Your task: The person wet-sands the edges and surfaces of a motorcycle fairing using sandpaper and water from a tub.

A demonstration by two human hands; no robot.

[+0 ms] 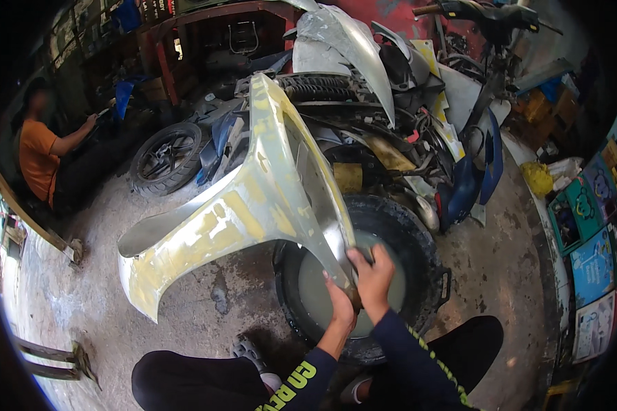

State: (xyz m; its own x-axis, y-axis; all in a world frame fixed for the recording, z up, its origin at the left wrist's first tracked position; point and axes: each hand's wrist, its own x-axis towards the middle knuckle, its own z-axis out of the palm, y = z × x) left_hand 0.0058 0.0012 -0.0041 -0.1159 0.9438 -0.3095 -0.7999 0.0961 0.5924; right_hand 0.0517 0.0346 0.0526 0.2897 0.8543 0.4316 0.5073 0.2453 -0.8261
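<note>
A motorcycle fairing panel (253, 181), patched in yellow filler, white and grey, is held up at a slant before me. My left hand (341, 301) is closed round its lower right end, thumb on the outer face. Just right of it, my right hand (374, 277) is closed on the panel's edge, thumb upward. Whether anything else lies in that hand's fingers, I cannot tell. Beneath both hands stands a black tub (428, 301) with cloudy greyish water (310, 284) in it. The panel hides part of the tub's rim.
Motorcycle parts and another fairing piece (353, 51) are heaped beyond the tub. A wheel (168, 159) lies at the left, near a seated person in an orange shirt (38, 154). Boxes (591, 267) line the right side. A wooden piece (68, 359) stands at lower left.
</note>
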